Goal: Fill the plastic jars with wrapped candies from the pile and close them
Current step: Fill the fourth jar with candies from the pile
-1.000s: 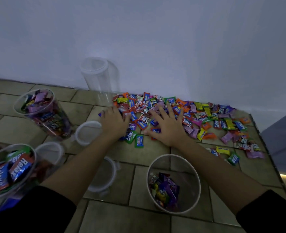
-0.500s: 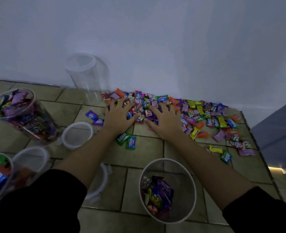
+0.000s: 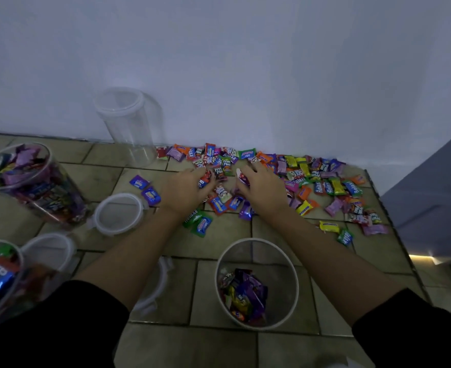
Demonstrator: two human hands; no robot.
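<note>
Plastic jar (image 3: 257, 239) lower centre, part filled.
My left hand (image 3: 184, 193) and right hand (image 3: 263, 193) each curl around candies (image 3: 298, 168), centre of frame.

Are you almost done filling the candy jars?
Not nearly. The far left jar and the near left jar look full but lidless. The left hand and right hand are scooping candies from the pile. The front jar holds few, the jar by the wall is empty, and lids lie on the floor.
</note>
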